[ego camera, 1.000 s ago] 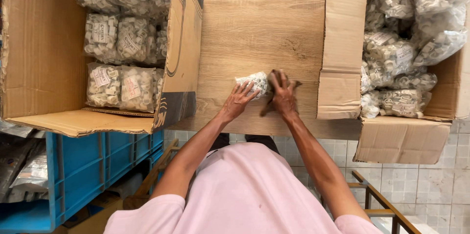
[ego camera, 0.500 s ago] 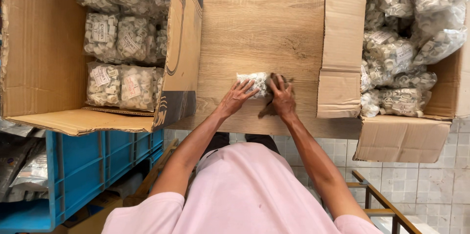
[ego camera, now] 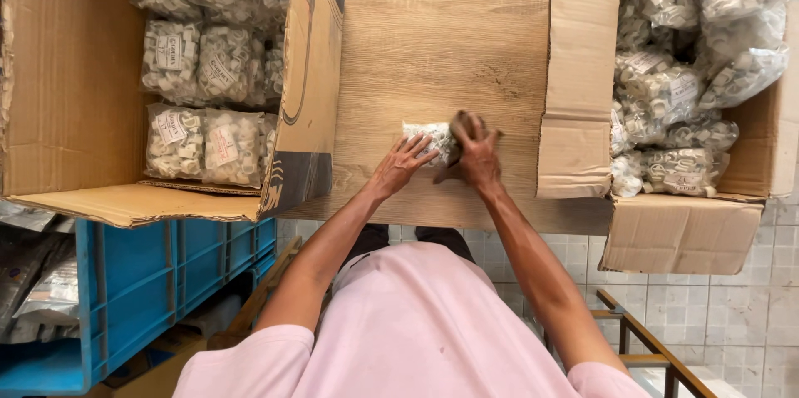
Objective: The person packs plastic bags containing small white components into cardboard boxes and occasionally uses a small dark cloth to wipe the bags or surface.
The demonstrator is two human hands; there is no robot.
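Head view: a small clear bag of white parts (ego camera: 426, 141) is seen lying on the wooden bench (ego camera: 433, 40), near its front edge and between the two open cartons. The left hand (ego camera: 402, 164) is laid with spread fingers on the bag's near left end, its grip loose and flat. The right hand (ego camera: 475, 150) is pressed over the bag's right end, fingers curled down on it. Against the frames before, the right hand has been drawn slightly closer over the bag, while the bag has stayed in place. The left cardboard box (ego camera: 75, 82) and the right cardboard box (ego camera: 678, 231) are filled with like bags.
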